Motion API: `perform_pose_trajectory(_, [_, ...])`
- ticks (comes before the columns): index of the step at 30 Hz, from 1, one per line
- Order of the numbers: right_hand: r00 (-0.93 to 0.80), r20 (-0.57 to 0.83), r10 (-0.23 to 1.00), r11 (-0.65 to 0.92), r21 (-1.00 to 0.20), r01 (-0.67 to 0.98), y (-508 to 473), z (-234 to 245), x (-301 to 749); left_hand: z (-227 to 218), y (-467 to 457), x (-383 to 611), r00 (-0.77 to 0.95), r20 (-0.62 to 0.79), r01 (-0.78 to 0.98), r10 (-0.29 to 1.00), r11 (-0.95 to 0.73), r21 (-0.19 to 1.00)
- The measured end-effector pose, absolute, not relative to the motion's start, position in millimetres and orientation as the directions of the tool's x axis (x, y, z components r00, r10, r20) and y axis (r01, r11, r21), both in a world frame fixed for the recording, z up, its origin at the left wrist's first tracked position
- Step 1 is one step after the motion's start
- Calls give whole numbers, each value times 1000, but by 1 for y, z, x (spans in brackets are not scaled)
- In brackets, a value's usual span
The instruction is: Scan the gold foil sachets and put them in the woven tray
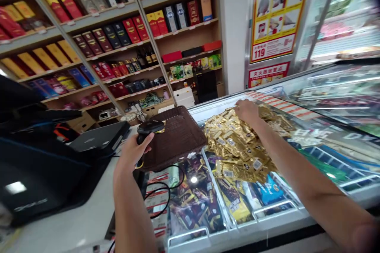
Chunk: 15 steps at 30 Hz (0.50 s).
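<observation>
while shelves of pale wood (pixel 97 15) fill the far side of the shop, packed with boxed liquor (pixel 130 29) in red, gold and dark blue, a long chest freezer (pixel 268 215) runs along the right beneath a red and yellow poster (pixel 277 16). a white counter (pixel 74 213) lies along the left, with a dark laptop (pixel 99 137) on it. a brown woven tray (pixel 175 140) sits between the laptop and the freezer, tilted across the freezer's edge. inside the freezer, a heap of small gold foil packets (pixel 237 150) with white barcode labels lies on top of wrapped frozen treats (pixel 192 201). the right hand (pixel 247 112) rests at the far side of the heap, its fingers bent down onto the packets; whether they grip any, i cannot tell. the left hand (pixel 133 154) is raised just beside the tray, its fingers closed around the handle of a black handheld barcode scanner (pixel 148 127). a black cable (pixel 160 201) loops below it.
</observation>
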State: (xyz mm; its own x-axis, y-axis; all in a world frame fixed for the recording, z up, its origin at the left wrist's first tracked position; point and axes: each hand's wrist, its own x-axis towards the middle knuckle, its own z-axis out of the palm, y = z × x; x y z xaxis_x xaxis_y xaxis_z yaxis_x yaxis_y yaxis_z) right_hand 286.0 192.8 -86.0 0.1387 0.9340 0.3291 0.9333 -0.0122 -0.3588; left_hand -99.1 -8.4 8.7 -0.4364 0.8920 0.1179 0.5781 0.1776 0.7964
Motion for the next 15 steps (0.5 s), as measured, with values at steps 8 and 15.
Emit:
perform_pose_trajectory(8, [-615, 127, 778, 624, -266, 735, 159, -61, 36, 20, -35, -117, -555, 166, 590, 815, 245, 769])
perform_pose_trajectory(15, [-675, -4, 738, 650, -265, 712, 185, -109, -94, 17, -42, -123, -482, 201, 566, 853, 128, 814])
